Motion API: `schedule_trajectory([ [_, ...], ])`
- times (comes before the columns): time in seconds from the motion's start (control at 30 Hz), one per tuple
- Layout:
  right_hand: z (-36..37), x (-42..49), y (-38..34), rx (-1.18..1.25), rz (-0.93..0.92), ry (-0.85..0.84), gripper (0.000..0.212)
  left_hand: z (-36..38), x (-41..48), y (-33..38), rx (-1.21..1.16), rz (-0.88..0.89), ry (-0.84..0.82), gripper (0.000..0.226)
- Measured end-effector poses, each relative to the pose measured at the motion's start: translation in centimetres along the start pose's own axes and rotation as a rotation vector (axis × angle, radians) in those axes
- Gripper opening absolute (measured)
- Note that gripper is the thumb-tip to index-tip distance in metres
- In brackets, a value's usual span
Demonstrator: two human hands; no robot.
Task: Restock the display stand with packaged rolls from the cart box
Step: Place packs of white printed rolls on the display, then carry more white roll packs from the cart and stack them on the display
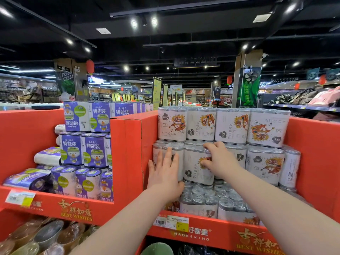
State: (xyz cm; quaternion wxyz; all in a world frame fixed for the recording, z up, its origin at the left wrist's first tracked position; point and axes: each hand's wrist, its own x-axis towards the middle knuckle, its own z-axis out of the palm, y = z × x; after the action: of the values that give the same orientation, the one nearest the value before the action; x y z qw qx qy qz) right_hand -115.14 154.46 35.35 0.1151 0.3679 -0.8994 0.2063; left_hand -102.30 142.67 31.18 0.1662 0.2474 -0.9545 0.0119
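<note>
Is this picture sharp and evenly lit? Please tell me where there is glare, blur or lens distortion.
Head view: the ceiling lamps burn out to white spots; glare lies on the plastic over the lower rolls; the left hand, right hand and white pack are sharp; the far shelves look soft; the wide lens makes the left pillar lean.

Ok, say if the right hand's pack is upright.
Upright: the pack has roll ends on top; right hand grips it.
</note>
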Motion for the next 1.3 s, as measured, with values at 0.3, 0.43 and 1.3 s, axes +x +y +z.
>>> schedule_trajectory([
  [0.3,0.3,-0.9,0.7,-0.061,-0.054,0.03,0.07,0.5,0.0,-0.2,0.024,0.02,0.013,0.084],
  [0.43,0.0,-1.4,0.8,-0.07,-0.039,0.051,0.067,0.5,-0.2,-0.1,0.025,0.013,0.016,0.083],
  [1.3,8.8,-22.8,-15.0,-0.134,-0.816,-0.11,0.025,0.2,-28.8,-10.8,0.068,-0.333,-0.122,0.054],
])
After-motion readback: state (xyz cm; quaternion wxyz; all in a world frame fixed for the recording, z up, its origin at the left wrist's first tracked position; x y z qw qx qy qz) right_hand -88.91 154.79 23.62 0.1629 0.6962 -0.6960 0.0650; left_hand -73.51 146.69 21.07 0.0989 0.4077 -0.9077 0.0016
